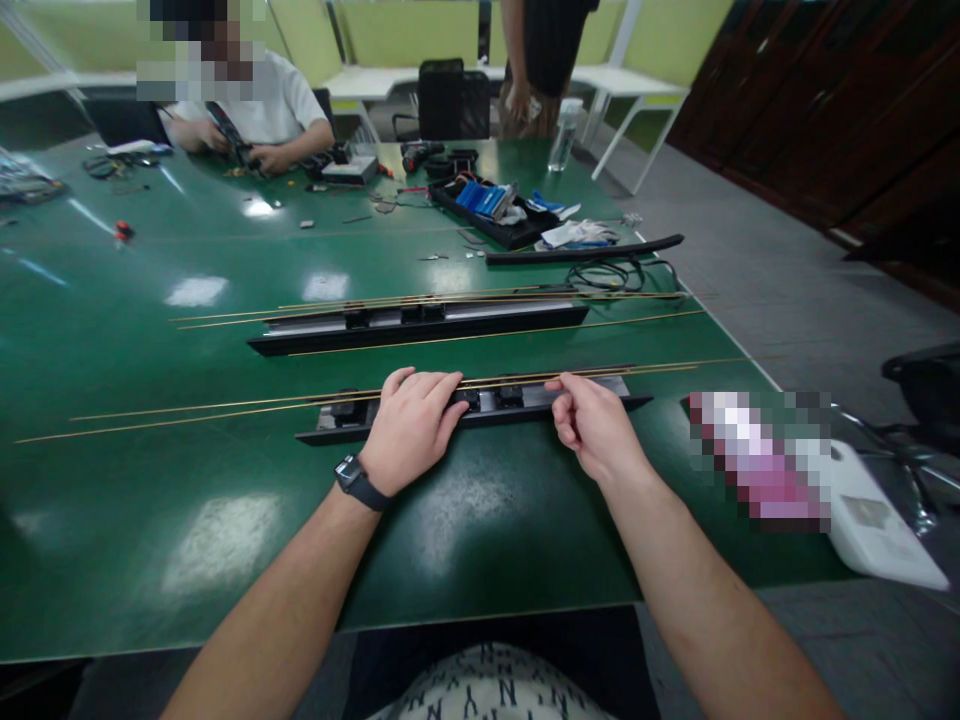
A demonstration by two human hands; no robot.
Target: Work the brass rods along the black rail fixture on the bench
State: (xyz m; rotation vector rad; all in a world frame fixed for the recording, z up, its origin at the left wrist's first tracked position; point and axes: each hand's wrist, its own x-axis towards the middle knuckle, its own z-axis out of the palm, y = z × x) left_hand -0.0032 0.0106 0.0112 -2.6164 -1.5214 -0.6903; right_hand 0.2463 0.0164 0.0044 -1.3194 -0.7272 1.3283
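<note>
A long black channel [540,410] with a silver inside and small black blocks lies crosswise in front of me. Two or more thin brass-coloured rods [187,408] run along its top and stick out well past its left end. My left hand [416,420], with a dark watch on the wrist, is draped over the channel's middle, fingers across the rods and thumb on the near side. Further right, my right hand [592,425] has its fingers curled, with thumb and forefinger pinched at the rods. The fingertips partly hide the contact.
Behind lies a second black channel [420,328] with more rods. Further back are a black strip [585,250], a coiled cable [611,273] and a black tray [495,225]. A white board-like object [885,520] is at the right edge. A co-worker [277,110] sits across; another person stands behind.
</note>
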